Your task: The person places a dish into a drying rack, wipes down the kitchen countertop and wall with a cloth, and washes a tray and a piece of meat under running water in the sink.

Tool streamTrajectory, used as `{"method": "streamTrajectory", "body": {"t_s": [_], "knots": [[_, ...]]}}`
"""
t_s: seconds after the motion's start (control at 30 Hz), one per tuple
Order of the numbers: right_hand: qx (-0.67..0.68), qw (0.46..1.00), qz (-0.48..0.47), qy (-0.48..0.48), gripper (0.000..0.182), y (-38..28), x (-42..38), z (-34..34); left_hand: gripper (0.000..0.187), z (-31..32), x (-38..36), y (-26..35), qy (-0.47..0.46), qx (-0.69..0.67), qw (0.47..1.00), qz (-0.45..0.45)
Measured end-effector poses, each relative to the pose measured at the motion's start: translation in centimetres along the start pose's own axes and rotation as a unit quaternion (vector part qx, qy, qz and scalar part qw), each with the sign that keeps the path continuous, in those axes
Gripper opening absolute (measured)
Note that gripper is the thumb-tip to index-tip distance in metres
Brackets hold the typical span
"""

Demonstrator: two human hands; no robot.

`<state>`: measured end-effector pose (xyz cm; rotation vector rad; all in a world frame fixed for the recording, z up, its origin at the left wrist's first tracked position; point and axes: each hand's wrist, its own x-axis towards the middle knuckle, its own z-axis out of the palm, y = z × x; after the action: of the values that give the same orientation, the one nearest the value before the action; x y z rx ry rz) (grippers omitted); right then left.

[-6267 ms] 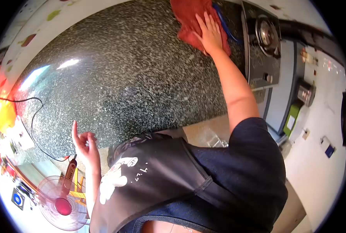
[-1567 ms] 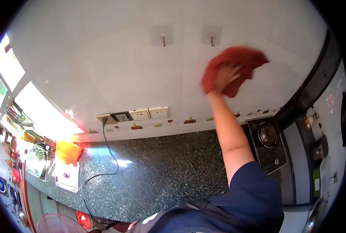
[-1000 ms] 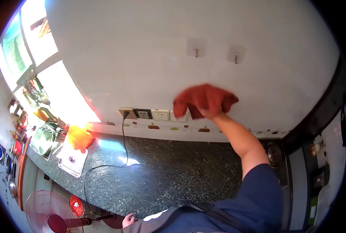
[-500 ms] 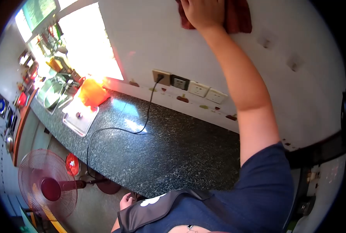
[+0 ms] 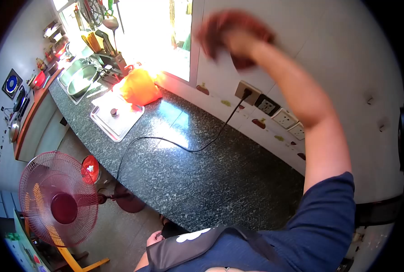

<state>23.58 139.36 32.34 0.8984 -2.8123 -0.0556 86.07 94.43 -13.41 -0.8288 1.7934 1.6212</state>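
Head camera shows a cloth (image 5: pixel 220 28) at the wall (image 5: pixel 286 27) by the window (image 5: pixel 159 43), a blurred right hand (image 5: pixel 241 44) on it, grip impossible to tell. It looks light and limp, best palmed at the middle.

The red cloth (image 5: pixel 233 20) in your right hand (image 5: pixel 243 43) looks soft and matt, though blur hides its weave. Your wall (image 5: pixel 342 59) is smooth and pale with a faint sheen, and its 4 sockets (image 5: pixel 284 118) look like hard plastic. Your counter (image 5: pixel 202 181) seems to be polished, speckled stone, glossy enough to throw back bright light. The flat lid (image 5: pixel 126 122) gleams like metal, the orange bag (image 5: pixel 141 86) looks like thin plastic, and the black cord (image 5: pixel 188 148) has a smooth coat. Your blue sleeve (image 5: pixel 324 201) is matt fabric; your apron (image 5: pixel 184 251) looks smoother. The fan (image 5: pixel 63 208) has a plastic-looking hub.
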Motion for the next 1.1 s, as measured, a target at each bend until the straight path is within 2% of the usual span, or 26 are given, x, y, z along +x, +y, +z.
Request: {"method": "streamTrajectory", "body": {"t_s": [0.03,0.07,0.1,0.17,0.2,0.23,0.3,0.33,0.37,0.43,0.47,0.5,0.57,0.6,0.63,0.67,0.7,0.73,0.77,0.8,0.87,0.9,0.97,1.0,1.07,1.1], "knots": [[-0.066,0.987,0.124,0.078,0.020,-1.3,2.5,-4.7,0.039,-0.8,-0.2,-0.2,-0.002,0.002,1.000,-0.010],[-0.203,0.952,0.093,0.208,0.034,-2.2,3.0,-5.9,0.038,-1.0,0.0,-0.3,0.023,0.000,1.000,-0.003],[-0.331,0.880,0.056,0.335,0.056,-3.3,3.6,-5.9,0.037,-1.1,0.5,-0.1,0.051,-0.003,0.999,0.007],[-0.330,0.897,0.142,0.256,0.085,-6.1,4.2,-2.4,0.036,-0.7,0.3,3.7,0.080,0.000,0.996,-0.049],[-0.284,0.919,0.064,0.266,0.057,-5.8,4.9,1.4,0.037,-0.5,0.9,4.5,0.078,-0.026,0.996,-0.045],[-0.233,0.934,-0.013,0.270,0.042,-5.1,5.1,7.2,0.038,-0.6,0.8,4.5,0.075,-0.051,0.995,-0.044],[-0.182,0.967,-0.082,0.156,0.052,-2.9,5.0,21.2,0.039,-0.8,0.8,3.9,0.074,-0.048,0.995,-0.052],[0.060,0.986,-0.079,0.135,0.060,-1.9,4.9,28.2,0.040,-0.9,0.7,4.0,0.071,-0.041,0.995,-0.059],[0.151,0.981,-0.063,0.101,0.065,-2.3,4.4,32.0,0.040,-0.9,0.7,4.1,0.068,-0.034,0.995,-0.065],[0.191,0.979,-0.034,-0.056,0.065,-3.5,2.9,34.3,0.039,-1.9,0.2,2.5,0.079,-0.037,0.993,-0.080],[0.196,0.978,-0.029,-0.059,0.065,-3.7,2.9,35.1,0.039,-2.6,0.0,1.5,0.093,-0.052,0.991,-0.084],[0.091,0.986,-0.074,-0.122,0.063,-3.1,3.1,36.3,0.038,-3.1,-0.3,0.9,0.105,-0.066,0.988,-0.087],[-0.014,0.975,-0.114,-0.189,0.061,-1.9,2.6,38.4,0.038,-3.8,-0.8,0.5,0.107,-0.065,0.987,-0.102],[-0.018,0.944,-0.062,-0.324,0.055,-1.1,2.4,39.5,0.039,-4.0,-1.0,0.5,0.116,-0.098,0.984,-0.093],[-0.208,0.874,-0.102,-0.428,0.046,-1.5,2.0,40.8,0.040,-4.5,-1.3,0.2,0.126,-0.130,0.980,-0.082],[-0.364,0.754,-0.179,-0.517,0.038,-2.0,1.5,41.9,0.040,-5.1,-0.9,-0.7,0.117,-0.123,0.982,-0.085],[-0.301,0.813,-0.109,-0.487,0.036,-2.8,2.0,38.4,0.040,-5.7,-0.1,-1.1,0.115,-0.126,0.982,-0.084],[-0.132,0.912,0.004,-0.389,0.034,-4.1,1.8,33.3,0.040,-6.2,0.4,-1.7,0.102,-0.082,0.990,-0.059],[-0.001,0.950,0.071,-0.305,0.032,-5.5,1.2,28.9,0.040,-6.2,0.0,-2.3,0.085,-0.036,0.995,-0.039],[0.097,0.959,0.115,-0.239,0.030,-6.7,0.1,25.0,0.039,-5.8,-0.4,-1.3,0.091,-0.013,0.995,-0.039],[0.170,0.973,0.098,-0.122,0.027,-8.2,-3.5,16.9,0.038,-5.9,0.9,0.2,0.088,0.034,0.995,-0.006],[-0.104,0.982,-0.147,0.062,0.027,-8.8,-6.4,13.0,0.038,-5.8,1.8,1.1,0.080,0.057,0.995,0.024],[-0.067,0.986,-0.101,0.112,0.038,-11.0,-12.9,4.6,0.037,-4.6,3.1,3.8,0.081,0.032,0.996,0.027],[-0.084,0.992,-0.039,0.088,0.042,-12.3,-16.7,1.5,0.037,-3.9,3.8,4.6,0.071,0.035,0.996,0.047],[-0.172,0.979,-0.010,0.112,0.046,-10.7,-24.8,1.6,0.036,-2.1,4.2,6.9,0.045,0.057,0.996,0.057],[-0.222,0.972,0.031,0.070,0.052,-9.3,-30.0,3.6,0.036,-1.3,4.3,7.7,0.032,0.096,0.994,0.041]]}}
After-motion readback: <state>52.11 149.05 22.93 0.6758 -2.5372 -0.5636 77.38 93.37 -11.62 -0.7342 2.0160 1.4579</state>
